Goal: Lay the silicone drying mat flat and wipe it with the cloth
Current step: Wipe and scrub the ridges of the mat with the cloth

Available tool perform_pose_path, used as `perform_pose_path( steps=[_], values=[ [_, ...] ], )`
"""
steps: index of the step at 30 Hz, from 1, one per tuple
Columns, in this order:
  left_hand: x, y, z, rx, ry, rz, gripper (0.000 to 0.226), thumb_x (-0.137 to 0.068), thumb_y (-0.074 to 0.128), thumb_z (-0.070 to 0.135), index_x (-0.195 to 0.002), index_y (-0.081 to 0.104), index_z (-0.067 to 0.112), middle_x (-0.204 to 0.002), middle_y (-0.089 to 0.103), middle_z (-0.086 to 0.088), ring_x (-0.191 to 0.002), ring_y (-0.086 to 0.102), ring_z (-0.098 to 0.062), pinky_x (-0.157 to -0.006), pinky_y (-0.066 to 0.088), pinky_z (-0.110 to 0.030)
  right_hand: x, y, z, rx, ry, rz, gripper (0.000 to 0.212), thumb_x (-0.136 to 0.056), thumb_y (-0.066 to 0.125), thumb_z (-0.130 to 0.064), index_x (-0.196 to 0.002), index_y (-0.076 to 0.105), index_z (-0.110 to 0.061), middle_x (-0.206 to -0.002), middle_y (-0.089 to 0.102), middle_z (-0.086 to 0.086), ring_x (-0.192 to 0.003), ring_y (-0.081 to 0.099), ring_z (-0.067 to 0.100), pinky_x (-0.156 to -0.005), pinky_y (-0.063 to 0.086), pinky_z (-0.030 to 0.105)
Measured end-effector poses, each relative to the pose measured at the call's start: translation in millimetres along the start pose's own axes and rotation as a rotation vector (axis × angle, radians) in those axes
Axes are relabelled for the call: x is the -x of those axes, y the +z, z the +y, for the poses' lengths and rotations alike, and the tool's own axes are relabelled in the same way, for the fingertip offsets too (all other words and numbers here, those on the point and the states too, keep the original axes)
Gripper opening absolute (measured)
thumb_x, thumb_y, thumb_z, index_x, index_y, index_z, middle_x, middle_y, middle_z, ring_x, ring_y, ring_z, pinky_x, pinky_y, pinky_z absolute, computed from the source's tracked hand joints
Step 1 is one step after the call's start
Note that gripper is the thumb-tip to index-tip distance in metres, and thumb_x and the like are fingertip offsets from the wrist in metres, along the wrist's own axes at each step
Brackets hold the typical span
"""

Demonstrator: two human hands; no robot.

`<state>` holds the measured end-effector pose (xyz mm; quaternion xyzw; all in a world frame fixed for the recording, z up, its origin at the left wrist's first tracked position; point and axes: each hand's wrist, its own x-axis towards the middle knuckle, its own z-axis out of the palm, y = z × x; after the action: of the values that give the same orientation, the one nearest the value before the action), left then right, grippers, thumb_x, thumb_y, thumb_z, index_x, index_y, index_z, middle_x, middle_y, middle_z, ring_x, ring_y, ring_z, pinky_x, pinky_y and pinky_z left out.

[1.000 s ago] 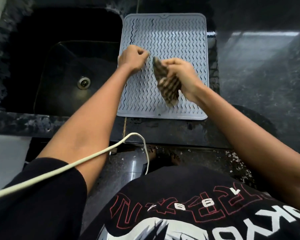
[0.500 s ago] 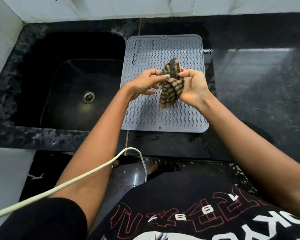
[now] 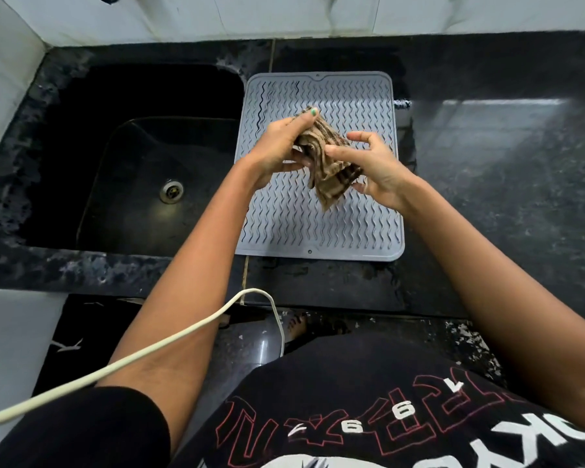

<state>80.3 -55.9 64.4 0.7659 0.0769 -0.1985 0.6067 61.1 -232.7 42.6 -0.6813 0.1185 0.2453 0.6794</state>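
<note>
White wall tiles (image 3: 284, 15) run along the back of a black speckled counter (image 3: 507, 204); at the counter's left end a dark sink (image 3: 92, 184) is sunk in, with a round metal drain (image 3: 172, 191) in its floor; just right of the sink's rim a grey mat (image 3: 348, 228) with wavy ridges lies flat on the counter, its left edge close beside the sink and its near edge set back from the counter's front edge; a small hole marks the middle of that near edge.

Above the middle of the mat, both hands hold a bunched brown checked cloth (image 3: 328, 160); the left hand (image 3: 277, 146) comes in from the left, its fingers curled closed around the cloth's upper part, one nail painted green showing at the top; the right hand (image 3: 375, 167) is at the cloth's right side, thumb and lower fingers pinching the fabric while the upper fingers arch loosely; a loose corner of the cloth hangs down toward the mat, and whether it touches the ridges cannot be told.

Below the counter's front edge, a cream cable (image 3: 169, 339) loops across the left forearm; a black printed shirt (image 3: 368, 417) fills the bottom.
</note>
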Motion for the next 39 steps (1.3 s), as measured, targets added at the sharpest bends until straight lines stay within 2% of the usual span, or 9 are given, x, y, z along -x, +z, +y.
perform_pose_path(
  steps=[4,8,13,16,19,24,31,34,39],
  values=[
    [3,-5,-1,0.166,-0.023,-0.005,0.028,-0.09,0.054,0.047,-0.097,0.06,0.02,-0.093,0.069,0.002,-0.088,0.065,-0.013,-0.08,0.056,-0.031,1,-9,-3,0.029,0.061,-0.157,0.035,-0.078,0.074,-0.031,-0.109,0.061,-0.02,-0.104,0.07,-0.004,-0.096,0.058,0.01,-0.074,0.036,0.03],
    [7,-11,-7,0.242,-0.057,-0.066,0.028,-0.088,0.056,0.049,-0.097,0.06,0.023,-0.086,0.069,0.007,-0.089,0.063,-0.011,-0.081,0.055,-0.033,0,-18,-9,0.007,0.082,-0.211,0.036,-0.077,0.074,-0.02,-0.11,0.06,-0.015,-0.109,0.067,0.002,-0.104,0.056,0.016,-0.084,0.042,0.028],
    [10,-15,-19,-0.018,-0.174,0.028,0.03,-0.088,0.058,0.046,-0.105,0.056,0.022,-0.093,0.065,0.004,-0.079,0.061,-0.011,-0.092,0.052,-0.042,0,-12,-19,-0.108,-0.025,-0.126,0.025,-0.078,0.068,0.0,-0.092,0.055,-0.016,-0.097,0.066,0.007,-0.095,0.063,0.023,-0.084,0.053,0.039],
    [13,-20,-19,-0.167,-0.117,-0.047,0.049,-0.086,0.063,0.029,-0.13,0.043,0.028,-0.132,0.052,0.002,-0.114,0.054,-0.014,-0.106,0.036,-0.043,5,-8,-35,0.13,-0.161,-0.087,0.024,-0.079,0.062,0.003,-0.09,0.061,-0.018,-0.089,0.066,0.006,-0.083,0.066,0.021,-0.066,0.059,0.034],
    [14,-22,-8,-0.193,0.044,-0.235,0.078,-0.081,0.07,0.02,-0.145,0.028,0.032,-0.155,0.027,0.001,-0.141,0.025,-0.018,-0.11,0.023,-0.038,10,-7,-56,0.474,-0.219,-0.249,0.031,-0.08,0.059,0.004,-0.103,0.065,-0.016,-0.096,0.067,0.008,-0.086,0.066,0.021,-0.063,0.059,0.03],
    [16,-14,13,-0.287,0.067,-0.334,0.042,-0.075,0.074,0.024,-0.115,0.063,0.017,-0.11,0.069,-0.006,-0.106,0.065,-0.018,-0.095,0.05,-0.032,8,-4,-74,0.529,-0.197,-0.366,0.051,-0.079,0.066,0.005,-0.123,0.047,-0.014,-0.091,0.067,0.016,-0.081,0.067,0.027,-0.066,0.06,0.034],
    [-5,-2,2,0.072,0.052,0.03,0.024,-0.087,0.067,0.013,-0.11,0.063,0.01,-0.09,0.07,-0.003,-0.074,0.068,-0.008,-0.06,0.053,-0.017,3,24,-33,0.604,-0.607,0.382,0.029,-0.084,0.063,-0.016,-0.109,0.049,-0.009,-0.113,0.056,0.009,-0.1,0.054,0.022,-0.093,0.046,0.043],
    [-15,1,7,0.111,0.027,0.092,0.025,-0.093,0.057,0.036,-0.109,0.062,0.018,-0.088,0.068,0.002,-0.074,0.065,-0.008,-0.061,0.051,-0.022,-10,42,-23,0.613,-0.481,0.188,0.04,-0.094,0.053,-0.03,-0.126,0.044,-0.008,-0.127,0.048,0.011,-0.118,0.046,0.023,-0.105,0.037,0.046],
    [-37,-20,9,0.263,-0.059,-0.18,0.068,-0.093,0.016,0.068,-0.134,0.051,0.029,-0.105,0.069,-0.008,-0.083,0.073,-0.016,-0.075,0.059,-0.035,-33,49,-23,0.248,-0.32,0.103,0.062,-0.092,0.06,-0.022,-0.14,0.023,-0.006,-0.137,0.042,0.015,-0.125,0.047,0.024,-0.106,0.041,0.045]
  ],
)
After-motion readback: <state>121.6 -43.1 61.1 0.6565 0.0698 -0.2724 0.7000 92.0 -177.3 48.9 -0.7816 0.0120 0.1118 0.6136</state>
